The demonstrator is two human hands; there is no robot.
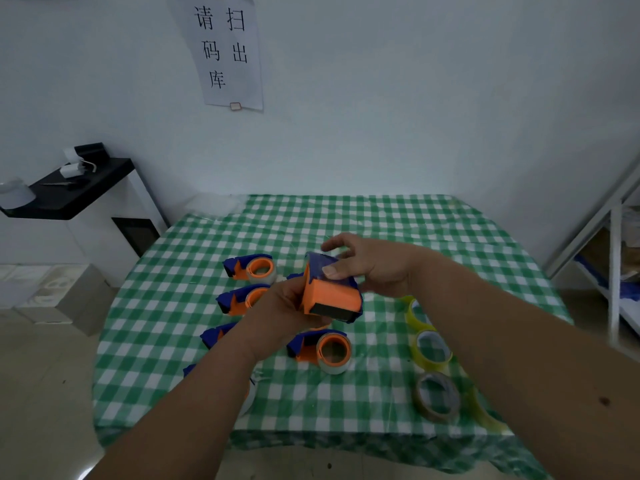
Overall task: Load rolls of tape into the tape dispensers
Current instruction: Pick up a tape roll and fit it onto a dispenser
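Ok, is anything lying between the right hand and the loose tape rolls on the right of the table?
Nothing visible. The loose tape rolls lie on bare checked cloth, below the right hand. But both it and the left hand are holding the orange and blue dispenser.

Tablecloth: green and white checks.
Held dispenser: orange body, dark blue shell, centre frame.
Dispensers on cloth: orange and blue.
Tape rolls, right side: yellowish; nearest one brownish.
Wall sign: white, black characters.
Shelf, left: black.
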